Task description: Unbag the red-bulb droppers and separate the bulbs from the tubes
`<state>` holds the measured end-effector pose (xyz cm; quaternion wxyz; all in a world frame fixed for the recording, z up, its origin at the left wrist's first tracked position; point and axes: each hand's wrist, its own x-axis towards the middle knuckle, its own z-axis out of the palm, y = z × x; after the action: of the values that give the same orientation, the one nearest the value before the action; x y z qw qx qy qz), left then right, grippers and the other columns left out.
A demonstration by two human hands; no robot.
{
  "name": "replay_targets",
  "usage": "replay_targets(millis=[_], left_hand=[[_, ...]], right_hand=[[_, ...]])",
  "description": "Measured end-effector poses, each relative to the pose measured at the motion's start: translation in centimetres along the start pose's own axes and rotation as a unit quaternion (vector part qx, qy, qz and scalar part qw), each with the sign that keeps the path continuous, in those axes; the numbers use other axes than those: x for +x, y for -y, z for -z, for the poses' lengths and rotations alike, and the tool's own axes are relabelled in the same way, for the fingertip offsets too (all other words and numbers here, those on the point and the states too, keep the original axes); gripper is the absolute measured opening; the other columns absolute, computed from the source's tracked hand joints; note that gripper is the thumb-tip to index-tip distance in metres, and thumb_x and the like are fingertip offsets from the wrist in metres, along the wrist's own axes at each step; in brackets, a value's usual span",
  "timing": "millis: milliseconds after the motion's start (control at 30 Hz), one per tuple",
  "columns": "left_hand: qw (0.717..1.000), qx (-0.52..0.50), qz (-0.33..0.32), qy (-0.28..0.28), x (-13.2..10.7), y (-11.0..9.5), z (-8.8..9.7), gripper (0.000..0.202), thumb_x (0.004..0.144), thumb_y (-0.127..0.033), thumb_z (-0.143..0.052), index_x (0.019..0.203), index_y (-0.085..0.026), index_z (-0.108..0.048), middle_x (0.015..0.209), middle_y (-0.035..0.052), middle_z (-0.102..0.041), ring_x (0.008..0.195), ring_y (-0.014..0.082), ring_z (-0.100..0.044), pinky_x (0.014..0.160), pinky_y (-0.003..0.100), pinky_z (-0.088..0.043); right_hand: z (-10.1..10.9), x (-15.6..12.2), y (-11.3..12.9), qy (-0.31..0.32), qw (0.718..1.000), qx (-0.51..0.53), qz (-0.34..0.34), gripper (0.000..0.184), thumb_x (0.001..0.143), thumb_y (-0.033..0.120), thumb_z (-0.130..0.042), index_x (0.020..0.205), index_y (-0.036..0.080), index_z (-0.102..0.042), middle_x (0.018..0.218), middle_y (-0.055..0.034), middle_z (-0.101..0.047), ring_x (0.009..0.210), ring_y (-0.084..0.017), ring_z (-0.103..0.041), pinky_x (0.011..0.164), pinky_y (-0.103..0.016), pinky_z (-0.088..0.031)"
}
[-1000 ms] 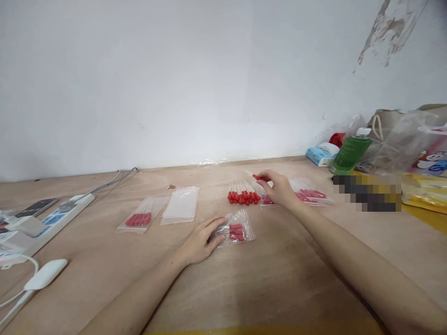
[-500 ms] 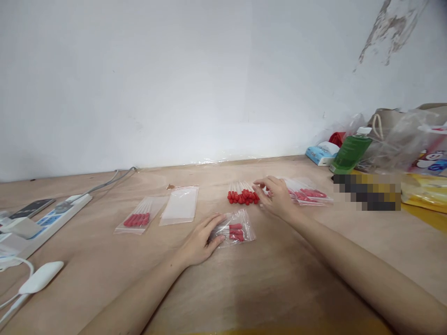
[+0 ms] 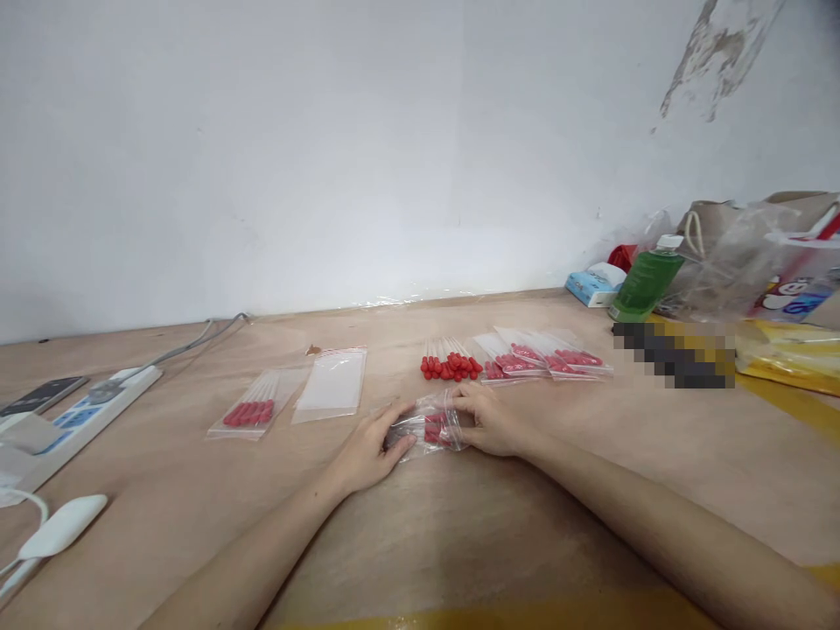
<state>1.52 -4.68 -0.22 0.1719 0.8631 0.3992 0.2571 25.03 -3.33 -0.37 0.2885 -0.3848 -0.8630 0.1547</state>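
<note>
Holding a bag (image 3: 428, 406) just below frame centre, left hand (image 3: 368, 451) and right hand (image 3: 492, 422) grip opposite ends, half-curled; red-tipped sticks (image 3: 451, 366) lie above.

On the table (image 3: 407, 542) — loose sticks (image 3: 451, 367) behind the middle bag (image 3: 431, 429), power strip (image 3: 66, 442) left, bottle (image 3: 647, 284) at right rear.

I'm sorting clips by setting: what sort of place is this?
Perhaps a makeshift worktable in a home or small workshop: the power strip, tissue pack and small zip bags suggest it.
</note>
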Motion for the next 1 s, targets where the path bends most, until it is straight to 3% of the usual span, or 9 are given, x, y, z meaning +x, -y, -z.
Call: replay_targets(millis=[167, 233, 333, 500, 633, 867, 1000], left_hand=[[1.0, 0.008, 0.007, -0.005, 0.3, -0.1, -0.3, 0.037, 0.086, -0.029, -0.045, 0.122, -0.022, -0.045, 0.116, 0.0062, -0.057, 0.105, 0.0193, -0.054, 0.091, 0.035, -0.043], [1.0, 0.012, 0.009, 0.001, 0.3, -0.2, -0.3, 0.037, 0.086, -0.03, -0.044, 0.122, -0.022, -0.046, 0.115, 0.0064, -0.057, 0.104, 0.0192, -0.054, 0.09, 0.035, -0.043], [1.0, 0.01, 0.009, 0.005, 0.3, -0.3, -0.3, 0.037, 0.087, -0.031, -0.043, 0.122, -0.022, -0.046, 0.114, 0.0068, -0.058, 0.104, 0.0192, -0.054, 0.089, 0.035, -0.044], [1.0, 0.009, 0.005, 0.012, 0.2, -0.3, -0.2, 0.038, 0.086, -0.031, -0.044, 0.123, -0.022, -0.046, 0.116, 0.0059, -0.057, 0.109, 0.0202, -0.051, 0.093, 0.036, -0.041], [1.0, 0.005, -0.001, 0.03, 0.2, -0.5, 0.0, 0.038, 0.086, -0.03, -0.044, 0.124, -0.022, -0.044, 0.118, 0.0067, -0.056, 0.107, 0.0196, -0.052, 0.092, 0.036, -0.042], [0.999, 0.003, -0.01, 0.04, 0.2, -0.6, 0.0, 0.041, 0.086, -0.031, -0.045, 0.126, -0.023, -0.042, 0.118, 0.0062, -0.055, 0.106, 0.0192, -0.052, 0.092, 0.035, -0.042], [0.999, 0.006, -0.012, 0.037, 0.2, -0.6, 0.0, 0.04, 0.086, -0.031, -0.045, 0.125, -0.022, -0.042, 0.119, 0.0067, -0.055, 0.107, 0.0197, -0.052, 0.092, 0.035, -0.042]], right_hand=[[0.3, 0.1, 0.1, 0.062, 0.997, 0.044, -0.004, 0.046, 0.067, 0.045, -0.066, 0.107, 0.024, -0.06, 0.099, -0.005, -0.057, 0.095, -0.02, -0.048, 0.084, -0.033, -0.035], [0.4, 0.2, 0.0, 0.061, 0.996, 0.06, -0.009, 0.049, 0.06, 0.044, -0.071, 0.102, 0.021, -0.062, 0.1, -0.0055, -0.057, 0.095, -0.02, -0.049, 0.084, -0.033, -0.036], [0.3, 0.2, 0.2, 0.043, 0.996, 0.073, -0.03, 0.038, 0.057, 0.039, -0.074, 0.087, 0.018, -0.064, 0.091, -0.0042, -0.059, 0.088, -0.019, -0.051, 0.077, -0.03, -0.039], [-0.2, -0.1, 0.2, 0.039, 0.982, 0.166, -0.081, 0.027, 0.063, 0.022, -0.065, 0.087, 0.017, -0.054, 0.074, 0.0014, -0.056, 0.065, -0.01, -0.05, 0.057, -0.021, -0.039], [-0.3, -0.4, 0.3, 0.027, 0.979, 0.187, -0.082, 0.023, 0.065, 0.015, -0.058, 0.086, 0.018, -0.05, 0.069, 0.0032, -0.053, 0.058, -0.008, -0.048, 0.052, -0.019, -0.038], [1.3, -0.4, 1.0, 0.069, 0.976, 0.191, -0.08, 0.011, 0.072, 0.02, -0.054, 0.083, 0.017, -0.054, 0.061, 0.0037, -0.05, 0.053, -0.007, -0.044, 0.048, -0.019, -0.035], [1.5, -0.5, 0.8, 0.054, 0.989, 0.134, -0.036, 0.018, 0.079, 0.03, -0.052, 0.088, 0.017, -0.059, 0.067, 0.0009, -0.054, 0.059, -0.009, -0.045, 0.054, -0.021, -0.037]])
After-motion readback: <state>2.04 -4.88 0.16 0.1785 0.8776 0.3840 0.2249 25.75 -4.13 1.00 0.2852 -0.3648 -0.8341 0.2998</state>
